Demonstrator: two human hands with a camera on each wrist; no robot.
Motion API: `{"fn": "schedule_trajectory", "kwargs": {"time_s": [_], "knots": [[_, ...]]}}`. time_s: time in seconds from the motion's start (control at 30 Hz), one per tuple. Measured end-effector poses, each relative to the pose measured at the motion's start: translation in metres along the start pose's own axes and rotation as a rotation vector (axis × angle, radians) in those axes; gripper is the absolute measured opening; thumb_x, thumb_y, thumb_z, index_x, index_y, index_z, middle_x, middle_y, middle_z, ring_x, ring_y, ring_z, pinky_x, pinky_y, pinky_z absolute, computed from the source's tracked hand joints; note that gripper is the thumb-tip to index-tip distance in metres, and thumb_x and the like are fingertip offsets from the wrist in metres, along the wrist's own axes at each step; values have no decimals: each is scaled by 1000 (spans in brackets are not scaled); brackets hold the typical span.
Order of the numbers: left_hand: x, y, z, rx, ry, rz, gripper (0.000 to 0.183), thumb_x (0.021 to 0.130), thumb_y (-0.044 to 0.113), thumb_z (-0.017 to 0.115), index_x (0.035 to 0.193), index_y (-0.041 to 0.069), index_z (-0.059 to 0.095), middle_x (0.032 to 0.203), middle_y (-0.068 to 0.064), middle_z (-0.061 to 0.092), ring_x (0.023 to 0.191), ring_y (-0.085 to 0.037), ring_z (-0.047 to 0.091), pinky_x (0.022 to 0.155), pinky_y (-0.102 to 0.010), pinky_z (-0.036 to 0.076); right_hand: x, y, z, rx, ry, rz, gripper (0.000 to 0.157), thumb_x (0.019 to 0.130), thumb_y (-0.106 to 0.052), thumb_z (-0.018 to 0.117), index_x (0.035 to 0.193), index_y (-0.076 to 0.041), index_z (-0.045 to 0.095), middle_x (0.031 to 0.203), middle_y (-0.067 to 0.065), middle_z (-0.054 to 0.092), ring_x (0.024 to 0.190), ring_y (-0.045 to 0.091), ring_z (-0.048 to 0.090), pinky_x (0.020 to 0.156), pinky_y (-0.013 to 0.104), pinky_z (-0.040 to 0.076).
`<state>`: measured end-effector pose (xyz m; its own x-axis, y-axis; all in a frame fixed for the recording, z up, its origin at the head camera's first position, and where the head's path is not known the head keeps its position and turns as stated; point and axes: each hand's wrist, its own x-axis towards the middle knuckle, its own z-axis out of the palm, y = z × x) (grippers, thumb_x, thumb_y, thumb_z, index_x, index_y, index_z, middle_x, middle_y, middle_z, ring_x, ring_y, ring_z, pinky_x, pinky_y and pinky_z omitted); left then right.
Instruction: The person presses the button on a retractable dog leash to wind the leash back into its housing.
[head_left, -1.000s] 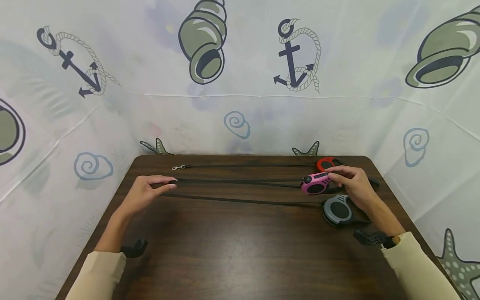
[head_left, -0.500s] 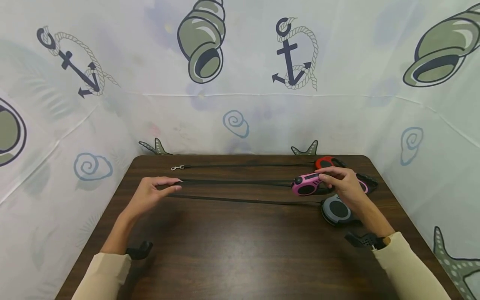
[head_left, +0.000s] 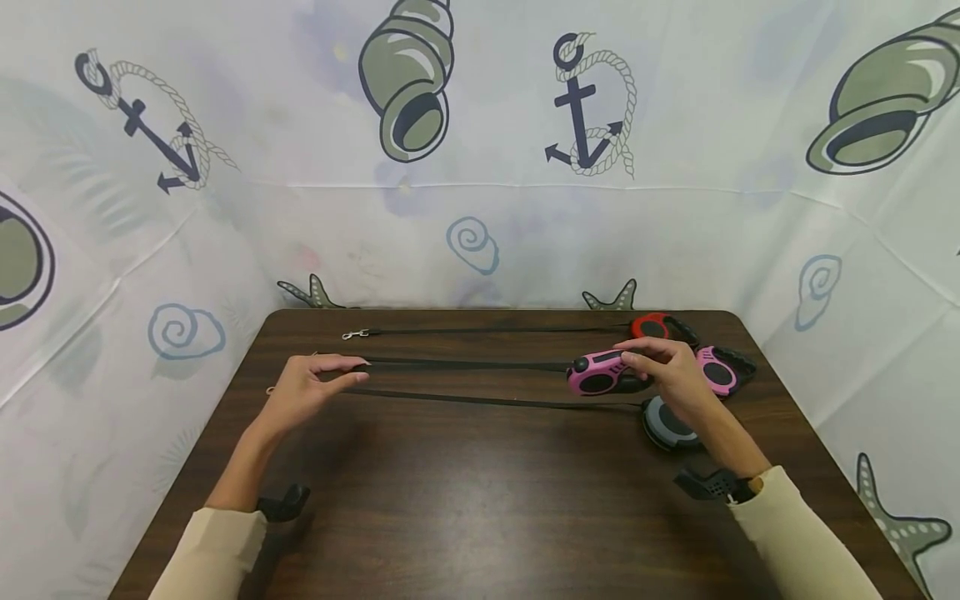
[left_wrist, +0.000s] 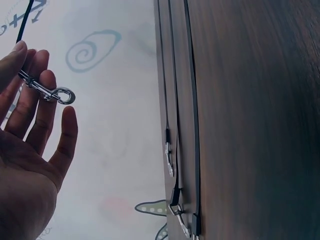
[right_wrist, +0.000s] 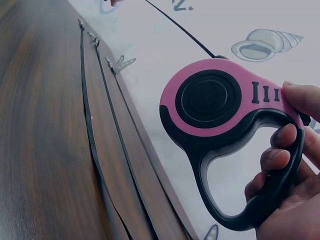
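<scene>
A pink and black retractable dog leash [right_wrist: 207, 100] is in my right hand [head_left: 675, 371], whose fingers curl round its black loop handle with the thumb along the top. From its casing a thin black strap [right_wrist: 182, 30] runs out toward my left hand [head_left: 303, 387]. In the left wrist view the left thumb and fingers pinch that strap just behind its silver snap clip [left_wrist: 50, 94], which lies across the fingers. Both hands are above the table. Beneath the right hand and wrist, a grey retractable leash [head_left: 666, 423] is partly covered.
At the right side of the brown table [head_left: 465, 500] lie a red leash [head_left: 649, 327] and a second pink leash [head_left: 717, 372]. Their straps stretch leftward, ending in metal clips such as the far clip [head_left: 356, 334]. A patterned cloth [head_left: 480, 150] surrounds the table.
My right hand has moved left with the pink leash, uncovering the second pink leash on the table. The left hand has shifted slightly right, so the held strap spans a shorter distance.
</scene>
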<state>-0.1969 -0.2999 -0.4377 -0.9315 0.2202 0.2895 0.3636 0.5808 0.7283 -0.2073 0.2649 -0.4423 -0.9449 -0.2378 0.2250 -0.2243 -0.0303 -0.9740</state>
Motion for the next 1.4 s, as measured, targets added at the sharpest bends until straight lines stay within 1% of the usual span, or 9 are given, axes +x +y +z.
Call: {"fn": "schedule_trajectory", "kwargs": {"time_s": [0.17, 0.2, 0.37, 0.5, 0.7, 0.97, 1.1, 1.23, 1.4], "knots": [[2, 2, 4, -3, 5, 3, 23, 93, 18, 84, 116, 15, 83, 114, -2, 80, 109, 2, 68, 104, -57, 48, 4, 1, 5, 3, -16, 1, 20, 103, 2, 63, 117, 3, 76, 81, -4, 60, 74, 16, 50, 68, 29, 44], [2, 3, 5, 5, 6, 3, 23, 93, 18, 84, 115, 16, 83, 114, 0, 80, 109, 2, 69, 100, -48, 53, 5, 1, 5, 3, -20, 1, 19, 103, 2, 63, 117, 4, 76, 82, -4, 62, 74, 16, 50, 68, 29, 45], [4, 6, 8, -6, 9, 39, 23, 91, 11, 85, 114, 10, 83, 112, -5, 81, 108, -1, 71, 94, -23, 53, 9, 3, 9, -1, -31, -2, 19, 103, 2, 63, 117, 5, 76, 84, -5, 64, 74, 16, 51, 68, 29, 47], [6, 8, 12, -42, -6, 62, 24, 93, 13, 84, 116, 6, 82, 113, -7, 80, 108, -4, 72, 90, -14, 51, 11, 2, 13, -2, -42, 12, 19, 103, 1, 63, 118, 3, 76, 91, -3, 68, 77, 15, 54, 69, 28, 49], [10, 15, 17, -57, -29, 52, 25, 94, 17, 83, 117, 10, 82, 115, -7, 80, 112, -15, 73, 91, -19, 54, 16, -1, 19, -3, -55, 53, 19, 103, -4, 66, 119, -1, 77, 99, -2, 70, 80, 14, 55, 70, 27, 51], [16, 20, 23, -86, -28, 76, 24, 92, 12, 84, 116, 9, 82, 112, -6, 81, 107, -3, 72, 88, -18, 54, 22, -4, 26, 11, -80, 43, 19, 102, -2, 66, 118, 1, 76, 93, -2, 69, 77, 14, 53, 68, 28, 47], [17, 22, 26, -91, -28, 79, 24, 92, 14, 84, 116, 8, 82, 111, -5, 81, 108, -10, 74, 89, -18, 54, 24, -5, 30, 4, -87, 37, 19, 103, -3, 66, 119, 2, 76, 96, -2, 71, 79, 15, 54, 69, 28, 47], [18, 25, 30, -111, -32, 93, 23, 92, 13, 84, 115, 8, 83, 111, -7, 81, 109, -18, 75, 91, -28, 58, 25, -6, 35, 7, -88, 35, 19, 102, -3, 67, 118, 2, 76, 99, -2, 72, 80, 15, 54, 69, 26, 47], [19, 29, 37, -112, -47, 96, 23, 93, 16, 84, 115, 9, 83, 111, -2, 81, 109, -17, 74, 92, -28, 57, 27, -6, 41, 10, -102, 20, 19, 102, -1, 66, 117, 2, 77, 97, -2, 72, 78, 14, 53, 67, 26, 47]]}}
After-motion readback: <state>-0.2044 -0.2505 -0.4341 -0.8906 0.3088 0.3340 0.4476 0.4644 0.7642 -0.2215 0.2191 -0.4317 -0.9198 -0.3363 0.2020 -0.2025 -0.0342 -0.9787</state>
